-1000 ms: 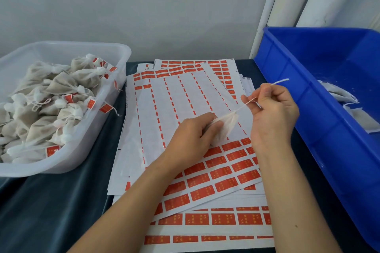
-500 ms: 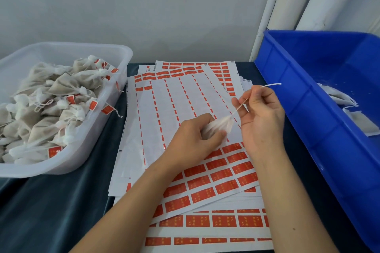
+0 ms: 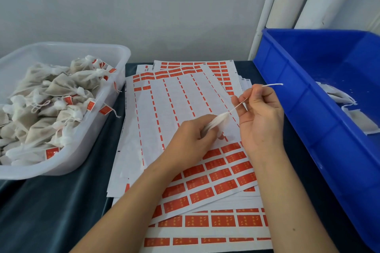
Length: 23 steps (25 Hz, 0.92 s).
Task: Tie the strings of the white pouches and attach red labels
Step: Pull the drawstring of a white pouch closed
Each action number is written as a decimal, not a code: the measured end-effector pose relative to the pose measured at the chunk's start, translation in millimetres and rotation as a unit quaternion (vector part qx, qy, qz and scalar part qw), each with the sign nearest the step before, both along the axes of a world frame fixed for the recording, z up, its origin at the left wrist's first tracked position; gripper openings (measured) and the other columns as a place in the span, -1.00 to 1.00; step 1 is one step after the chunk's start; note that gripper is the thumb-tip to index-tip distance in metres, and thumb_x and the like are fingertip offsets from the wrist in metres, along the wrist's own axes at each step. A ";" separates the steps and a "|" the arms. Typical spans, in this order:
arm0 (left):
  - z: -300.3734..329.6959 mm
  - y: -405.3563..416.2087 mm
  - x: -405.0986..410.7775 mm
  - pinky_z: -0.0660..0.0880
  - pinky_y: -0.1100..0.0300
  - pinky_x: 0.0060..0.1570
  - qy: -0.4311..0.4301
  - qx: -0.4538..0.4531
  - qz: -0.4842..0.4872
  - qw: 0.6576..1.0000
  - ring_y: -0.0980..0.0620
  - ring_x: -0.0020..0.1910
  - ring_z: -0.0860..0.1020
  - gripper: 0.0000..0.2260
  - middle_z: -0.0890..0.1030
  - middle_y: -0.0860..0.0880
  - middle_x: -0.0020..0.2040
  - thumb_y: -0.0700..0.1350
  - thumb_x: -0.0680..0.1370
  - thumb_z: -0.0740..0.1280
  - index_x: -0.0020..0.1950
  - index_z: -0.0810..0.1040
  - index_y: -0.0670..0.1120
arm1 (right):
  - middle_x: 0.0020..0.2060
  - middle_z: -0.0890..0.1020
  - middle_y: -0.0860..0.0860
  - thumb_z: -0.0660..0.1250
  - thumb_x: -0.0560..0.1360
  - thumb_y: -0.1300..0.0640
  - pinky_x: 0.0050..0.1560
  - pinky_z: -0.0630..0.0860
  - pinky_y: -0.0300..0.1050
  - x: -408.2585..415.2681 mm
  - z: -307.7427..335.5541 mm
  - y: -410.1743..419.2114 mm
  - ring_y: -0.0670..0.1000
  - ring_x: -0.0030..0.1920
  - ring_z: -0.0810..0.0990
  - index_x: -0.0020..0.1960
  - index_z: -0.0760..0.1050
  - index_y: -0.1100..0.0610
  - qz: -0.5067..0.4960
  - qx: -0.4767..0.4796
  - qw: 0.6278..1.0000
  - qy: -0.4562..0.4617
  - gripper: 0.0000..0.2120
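Pinching the thin white string [image 3: 238, 106] taut, the right hand [image 3: 260, 117] sits up-right of the small white fabric pouch [image 3: 217, 122], whose gathered neck the left hand [image 3: 192, 139] grips over the red label sheets [image 3: 222, 172]

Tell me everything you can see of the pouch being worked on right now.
The white pouch looks like thin, soft fabric, bunched and mostly hidden in the left hand, which grips it above the label sheets. Its white string runs taut to the right hand, which pinches it; the free end sticks out past the fingers. No red label shows on it.
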<state>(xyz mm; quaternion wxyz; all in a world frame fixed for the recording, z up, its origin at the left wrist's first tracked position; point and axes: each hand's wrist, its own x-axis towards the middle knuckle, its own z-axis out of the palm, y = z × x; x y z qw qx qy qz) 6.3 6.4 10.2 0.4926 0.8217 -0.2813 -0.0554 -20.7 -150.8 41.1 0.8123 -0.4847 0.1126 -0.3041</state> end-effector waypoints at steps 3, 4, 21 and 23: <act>-0.8 0.2 2.6 0.65 0.28 -0.13 -0.001 -0.007 0.013 1.000 0.21 -0.07 0.64 -0.89 0.61 0.28 -0.07 0.00 0.68 0.28 0.08 0.53 0.23 | -0.18 0.65 0.05 0.28 0.67 0.18 0.00 0.65 -0.08 1.0 0.2 2.0 0.00 -0.11 0.67 0.01 0.56 0.16 0.006 -0.002 1.000 0.006 -0.88; -0.7 0.1 3.1 0.63 0.29 -0.14 -0.001 -0.008 0.016 1.000 0.18 -0.07 0.63 -0.89 0.60 0.28 -0.05 -0.02 0.67 0.30 0.11 0.53 0.22 | -0.17 0.65 0.06 0.28 0.67 0.17 0.01 0.65 -0.07 1.2 0.2 3.0 0.01 -0.10 0.67 0.02 0.56 0.16 0.008 -0.006 1.000 0.007 -0.88; 7.8 6.5 0.8 0.57 0.33 0.03 0.062 -0.065 -0.030 0.996 0.12 0.03 0.59 -0.74 0.60 0.14 0.02 0.23 0.65 0.08 -0.01 0.53 0.22 | -0.14 0.65 0.05 0.30 0.64 0.12 0.03 0.63 -0.06 -1.8 1.8 3.6 0.02 -0.07 0.67 0.03 0.56 0.12 0.047 -0.007 0.998 -0.031 -0.90; 9.7 6.2 1.3 0.50 0.45 -0.01 0.068 -0.063 -0.042 0.995 0.18 0.04 0.56 -0.80 0.58 0.18 0.03 0.20 0.64 0.13 -0.05 0.53 0.27 | -0.14 0.66 0.04 0.29 0.65 0.13 0.03 0.63 -0.06 -1.5 1.8 2.3 0.01 -0.07 0.66 0.02 0.57 0.11 0.047 -0.006 0.998 -0.034 -0.89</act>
